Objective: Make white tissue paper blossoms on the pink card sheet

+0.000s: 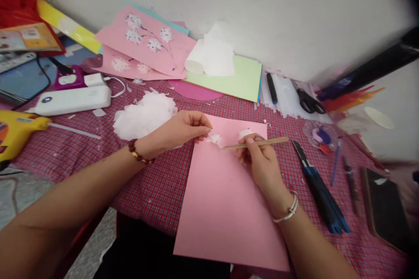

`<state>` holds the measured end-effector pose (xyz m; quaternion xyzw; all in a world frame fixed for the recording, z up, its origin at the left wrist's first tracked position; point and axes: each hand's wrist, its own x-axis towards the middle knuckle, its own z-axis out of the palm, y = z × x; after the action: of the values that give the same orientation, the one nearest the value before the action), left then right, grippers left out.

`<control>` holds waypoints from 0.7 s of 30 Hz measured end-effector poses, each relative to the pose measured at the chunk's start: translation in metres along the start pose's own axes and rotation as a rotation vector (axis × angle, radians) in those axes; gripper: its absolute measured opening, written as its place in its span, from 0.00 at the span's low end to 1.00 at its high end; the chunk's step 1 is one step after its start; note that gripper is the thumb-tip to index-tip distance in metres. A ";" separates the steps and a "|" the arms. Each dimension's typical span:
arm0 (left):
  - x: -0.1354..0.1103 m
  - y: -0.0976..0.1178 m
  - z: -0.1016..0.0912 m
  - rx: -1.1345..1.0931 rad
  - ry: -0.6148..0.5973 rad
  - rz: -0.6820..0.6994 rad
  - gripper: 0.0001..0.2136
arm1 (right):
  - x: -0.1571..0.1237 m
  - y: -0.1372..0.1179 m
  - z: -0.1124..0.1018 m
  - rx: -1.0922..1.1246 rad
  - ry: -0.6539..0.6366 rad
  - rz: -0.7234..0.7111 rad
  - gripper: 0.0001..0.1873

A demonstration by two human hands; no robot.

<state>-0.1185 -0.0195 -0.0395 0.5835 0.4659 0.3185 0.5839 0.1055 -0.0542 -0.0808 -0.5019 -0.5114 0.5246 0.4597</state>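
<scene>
A pink sheet of paper [225, 209] lies in front of me on the checked cloth. My right hand [262, 161] grips a thin wooden craft stick [275, 141], its tip resting near a tuft of torn white tissue [214, 138] at the sheet's upper left. Thumb and forefinger of my left hand [188, 128] are pinched together just beside this tuft; whatever is between them is too small to make out. Partly behind my right fingers sits a second white tuft [245, 132]. Left of the sheet is a heap of white tissue scraps [144, 115].
Pink sheets with white tissue flowers [153, 30] and a tissue roll [214, 52] lie along the wall. At right are a blue-black cutter [322, 196], scissors [309, 100] and a dark phone-like slab [388, 209]. A yellow glue gun [19, 133] and white power bank [73, 100] stand left.
</scene>
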 end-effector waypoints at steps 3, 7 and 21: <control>0.002 -0.017 -0.005 0.031 -0.019 0.022 0.04 | -0.002 -0.001 0.002 -0.051 0.004 -0.018 0.14; 0.003 -0.027 -0.010 0.083 0.015 0.028 0.03 | -0.001 -0.001 0.003 -0.082 0.018 -0.034 0.14; 0.003 -0.027 -0.006 0.309 -0.004 0.034 0.04 | 0.000 -0.001 0.006 -0.199 0.048 -0.113 0.14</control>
<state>-0.1272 -0.0175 -0.0656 0.6748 0.4982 0.2516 0.4828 0.0996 -0.0542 -0.0801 -0.5277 -0.5774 0.4323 0.4486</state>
